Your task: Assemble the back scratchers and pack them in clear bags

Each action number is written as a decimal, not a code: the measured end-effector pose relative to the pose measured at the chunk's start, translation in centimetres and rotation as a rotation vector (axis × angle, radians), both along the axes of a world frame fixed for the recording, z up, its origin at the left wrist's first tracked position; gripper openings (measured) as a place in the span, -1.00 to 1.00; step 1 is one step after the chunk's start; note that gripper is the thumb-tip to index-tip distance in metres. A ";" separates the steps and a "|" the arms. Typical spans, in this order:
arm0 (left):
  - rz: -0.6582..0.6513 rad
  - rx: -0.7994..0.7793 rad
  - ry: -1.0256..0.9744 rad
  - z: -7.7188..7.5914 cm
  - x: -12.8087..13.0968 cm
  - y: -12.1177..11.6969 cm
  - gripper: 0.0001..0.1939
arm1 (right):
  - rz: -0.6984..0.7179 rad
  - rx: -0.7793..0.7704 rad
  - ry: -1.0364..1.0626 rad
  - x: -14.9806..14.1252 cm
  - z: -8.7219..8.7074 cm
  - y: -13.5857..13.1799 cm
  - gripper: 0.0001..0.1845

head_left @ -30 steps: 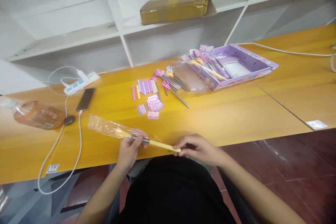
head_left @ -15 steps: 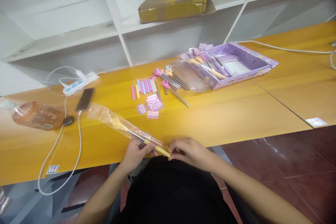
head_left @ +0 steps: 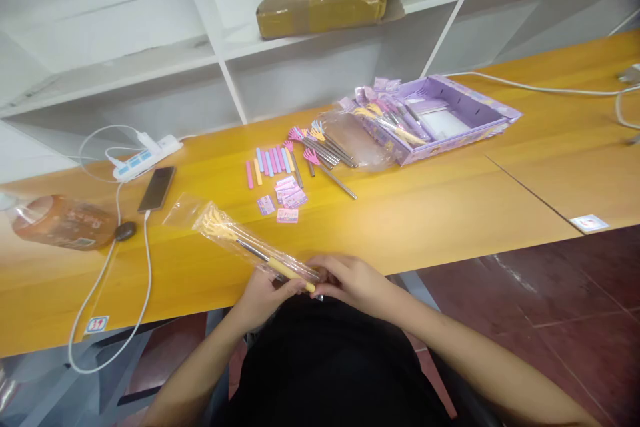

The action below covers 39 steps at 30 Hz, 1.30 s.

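Note:
A yellow back scratcher [head_left: 260,254] with a claw head and metal shaft lies inside a clear plastic sleeve [head_left: 220,225] at the table's near edge. My left hand [head_left: 265,290] grips the sleeve around the yellow handle from below. My right hand [head_left: 350,278] pinches the handle's end and the sleeve's open mouth. Both hands meet just over the table edge, above my black shirt.
Further back lie coloured handle sleeves [head_left: 270,163], small labels [head_left: 286,199], several loose scratchers [head_left: 323,147] and a purple box [head_left: 440,117]. At left are a phone [head_left: 157,188], power strip [head_left: 143,155], white cable [head_left: 107,273] and a bottle [head_left: 60,221]. A cardboard parcel [head_left: 330,0] sits on the shelf.
The scratcher has slid further into the plastic sleeve, its claw head now near the closed end. My hands have come together at the handle's end.

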<state>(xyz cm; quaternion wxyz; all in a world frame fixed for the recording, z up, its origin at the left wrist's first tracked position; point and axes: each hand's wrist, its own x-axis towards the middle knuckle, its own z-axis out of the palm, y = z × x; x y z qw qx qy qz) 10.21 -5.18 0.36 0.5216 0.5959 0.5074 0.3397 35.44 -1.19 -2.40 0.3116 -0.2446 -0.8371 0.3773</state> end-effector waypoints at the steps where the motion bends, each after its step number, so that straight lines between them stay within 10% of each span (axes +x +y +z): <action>1: -0.005 -0.001 0.005 0.0 0.0 0.0 -0.72 | -0.008 0.031 -0.008 -0.1 0.1 0.0 -0.61; 7: 0.013 -0.053 -0.016 -0.3 -0.3 0.0 -0.64 | 0.018 -0.031 0.006 0.0 0.5 0.2 -0.67; 12: 0.071 -0.061 0.029 -0.8 -1.2 0.0 -0.57 | 0.126 -0.282 0.109 1.1 0.6 0.9 -0.21; 18: 0.076 -0.037 0.064 -0.6 -1.2 0.0 -0.58 | 0.147 -0.083 0.109 1.3 1.3 1.2 -0.87; 39: 0.002 0.115 0.288 -0.2 0.1 0.4 -0.72 | -0.061 0.081 0.007 0.2 0.9 0.4 -0.92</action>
